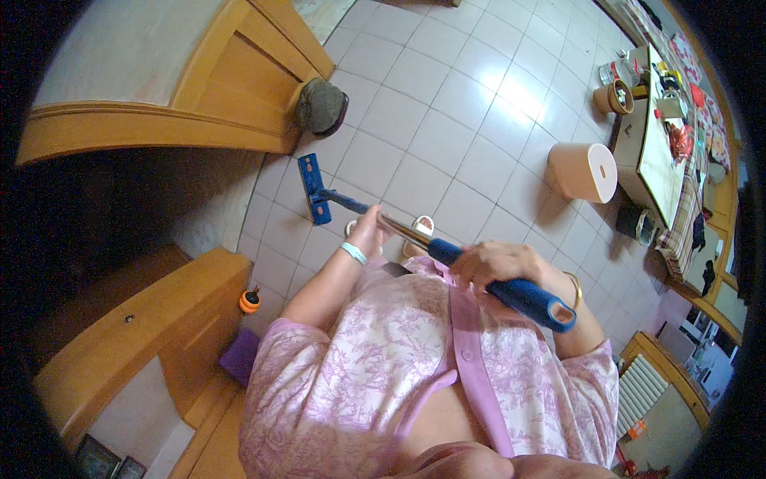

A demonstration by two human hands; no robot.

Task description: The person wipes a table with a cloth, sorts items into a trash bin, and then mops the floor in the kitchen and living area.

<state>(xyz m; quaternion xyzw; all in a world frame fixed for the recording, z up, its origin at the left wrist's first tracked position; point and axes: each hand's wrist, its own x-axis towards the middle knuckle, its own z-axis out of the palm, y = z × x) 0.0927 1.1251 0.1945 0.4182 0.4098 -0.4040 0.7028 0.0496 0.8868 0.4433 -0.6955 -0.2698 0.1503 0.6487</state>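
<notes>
A flat mop crosses in front of my body, from lower right to upper left. My left hand (pixel 372 230), with a pale wristband, grips the steel pole (pixel 410 232) near its blue lower section. Higher up, my right hand (pixel 499 263) is closed around the blue handle (pixel 529 303), whose looped end sticks out past the wrist. The blue mop head (pixel 315 188) is at the left, over the tiles near the doorway; whether it touches them is unclear. Both feet in white sandals (pixel 422 226) show below the pole.
A rounded grey object (pixel 322 106) stands by the wooden door frame (pixel 251 66). On the tiled floor (pixel 446 129) are a pink stool (pixel 580 172) and a dark bin (pixel 635 226). A cluttered white-topped cabinet (pixel 658 173) lies right. An orange item (pixel 249 300) is near the left frame.
</notes>
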